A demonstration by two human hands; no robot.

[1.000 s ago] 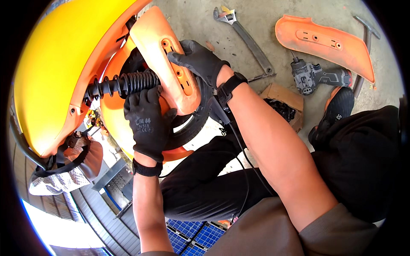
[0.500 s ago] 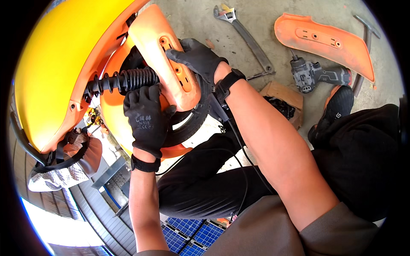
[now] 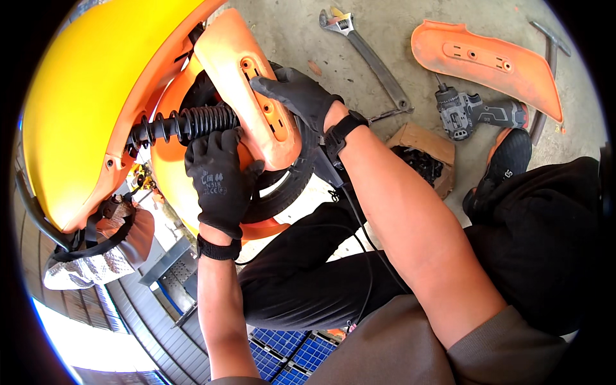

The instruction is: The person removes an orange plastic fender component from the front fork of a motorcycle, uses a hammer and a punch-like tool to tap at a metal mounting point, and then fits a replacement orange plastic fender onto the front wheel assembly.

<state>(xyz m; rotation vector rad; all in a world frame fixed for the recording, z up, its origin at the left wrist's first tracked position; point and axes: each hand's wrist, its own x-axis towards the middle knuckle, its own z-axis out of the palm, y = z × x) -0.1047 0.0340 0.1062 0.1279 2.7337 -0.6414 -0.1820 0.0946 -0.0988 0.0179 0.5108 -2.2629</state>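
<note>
I see the right hand [image 3: 300,96] at 12 o'clock, grasping the curved orange cover [image 3: 239,90] by its edge, thumb laid on the outer face beside the slotted recess; its other fingers are mostly hidden from me. That cover sits at 11 o'clock, tilted, in front of the wheel, with the black tyre [image 3: 282,197] showing past its lower end. The left hand [image 3: 221,179], between 9 and 10 o'clock, has its fingers curled just below the coil spring [image 3: 212,120]; I cannot tell whether it grips anything. The yellow body panel [image 3: 83,109] fills my view toward 10 o'clock.

On the concrete floor [image 3: 391,25] I have an adjustable wrench [image 3: 375,64] at 1 o'clock, a power drill [image 3: 457,115] at 2, and a loose orange panel [image 3: 491,72] just beyond the drill. An open cardboard box [image 3: 434,144] stands between 2 and 3 o'clock.
</note>
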